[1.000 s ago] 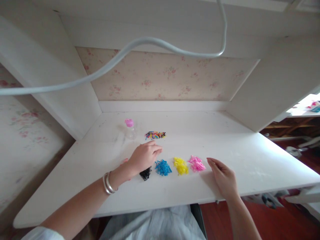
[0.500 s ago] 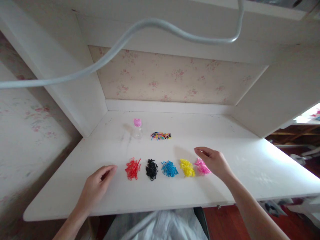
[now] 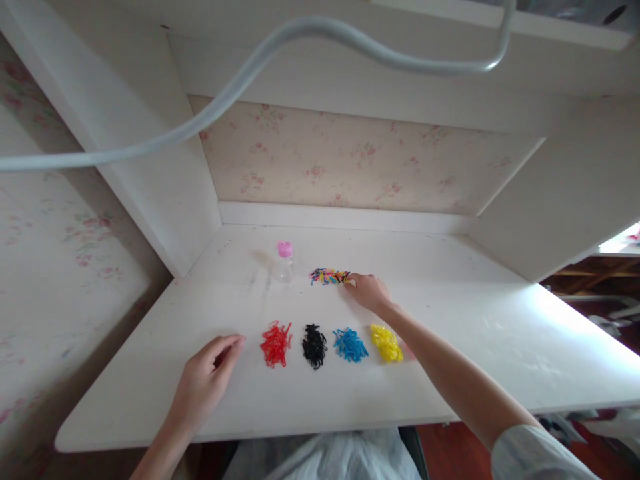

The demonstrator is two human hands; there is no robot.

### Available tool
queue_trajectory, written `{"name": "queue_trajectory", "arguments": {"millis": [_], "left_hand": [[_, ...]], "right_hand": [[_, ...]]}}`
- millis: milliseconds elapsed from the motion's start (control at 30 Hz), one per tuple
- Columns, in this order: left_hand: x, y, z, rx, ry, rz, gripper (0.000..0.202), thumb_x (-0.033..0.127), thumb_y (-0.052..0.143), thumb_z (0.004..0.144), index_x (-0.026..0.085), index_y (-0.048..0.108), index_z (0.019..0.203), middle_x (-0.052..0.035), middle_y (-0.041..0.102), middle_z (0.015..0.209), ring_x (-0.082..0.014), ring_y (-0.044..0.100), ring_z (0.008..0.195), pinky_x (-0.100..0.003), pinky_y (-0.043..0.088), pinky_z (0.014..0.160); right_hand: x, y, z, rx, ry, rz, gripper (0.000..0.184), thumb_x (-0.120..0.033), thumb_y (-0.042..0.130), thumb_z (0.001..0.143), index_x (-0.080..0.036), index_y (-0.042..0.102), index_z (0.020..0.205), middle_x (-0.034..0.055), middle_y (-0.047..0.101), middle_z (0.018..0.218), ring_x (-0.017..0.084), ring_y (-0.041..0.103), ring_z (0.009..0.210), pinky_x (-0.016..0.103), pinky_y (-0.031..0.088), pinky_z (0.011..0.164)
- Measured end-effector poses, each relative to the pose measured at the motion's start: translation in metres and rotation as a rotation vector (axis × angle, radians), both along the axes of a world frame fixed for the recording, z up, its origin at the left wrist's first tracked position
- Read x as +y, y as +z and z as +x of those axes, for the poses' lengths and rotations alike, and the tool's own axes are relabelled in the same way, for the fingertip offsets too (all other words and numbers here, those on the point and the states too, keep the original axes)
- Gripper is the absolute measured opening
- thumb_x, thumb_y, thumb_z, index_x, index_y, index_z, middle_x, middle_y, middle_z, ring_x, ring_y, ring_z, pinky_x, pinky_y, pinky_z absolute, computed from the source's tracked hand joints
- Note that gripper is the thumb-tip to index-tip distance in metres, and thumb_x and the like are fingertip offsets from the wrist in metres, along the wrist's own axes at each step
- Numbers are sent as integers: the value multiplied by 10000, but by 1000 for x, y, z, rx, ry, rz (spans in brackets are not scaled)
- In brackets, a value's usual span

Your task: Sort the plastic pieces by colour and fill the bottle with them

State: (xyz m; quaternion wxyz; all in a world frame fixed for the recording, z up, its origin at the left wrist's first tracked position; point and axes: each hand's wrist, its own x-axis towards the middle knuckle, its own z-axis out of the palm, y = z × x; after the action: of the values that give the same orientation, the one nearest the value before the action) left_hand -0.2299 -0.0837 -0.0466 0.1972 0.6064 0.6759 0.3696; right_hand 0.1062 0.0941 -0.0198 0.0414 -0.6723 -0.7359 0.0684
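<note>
On the white desk [image 3: 475, 333] lie small piles of rubber bands in a row: red [image 3: 275, 344], black [image 3: 315, 345], blue [image 3: 351, 344] and yellow [image 3: 387, 343]. My forearm hides the pink pile. Behind them lies a mixed-colour pile [image 3: 327, 276]. My right hand [image 3: 367, 291] reaches to the right end of that mixed pile, fingertips pinched at it; whether it holds a band I cannot make out. My left hand [image 3: 207, 377] rests on the desk left of the red pile, fingers loosely curled and holding nothing.
A small clear bottle with a pink cap [image 3: 285, 261] stands left of the mixed pile. White side panels and a floral back wall enclose the desk. A grey cable [image 3: 300, 33] hangs across the top of the view.
My right hand moved from the pink pile back and left to the mixed pile. My left hand, earlier over the black pile, drew back to the left of the red pile and stayed there.
</note>
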Motion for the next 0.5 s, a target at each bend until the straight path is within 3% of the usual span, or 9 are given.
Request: {"name": "queue_trajectory", "arguments": {"millis": [500], "left_hand": [[2, 1, 2, 9, -43, 3, 300, 457, 505, 860, 223, 671, 947, -25, 707, 981, -180, 651, 898, -229, 506, 772]], "right_hand": [[-2, 2, 25, 186, 68, 79, 398, -400, 366, 889, -231, 713, 984, 46, 711, 827, 168, 617, 730, 230, 368, 621]]}}
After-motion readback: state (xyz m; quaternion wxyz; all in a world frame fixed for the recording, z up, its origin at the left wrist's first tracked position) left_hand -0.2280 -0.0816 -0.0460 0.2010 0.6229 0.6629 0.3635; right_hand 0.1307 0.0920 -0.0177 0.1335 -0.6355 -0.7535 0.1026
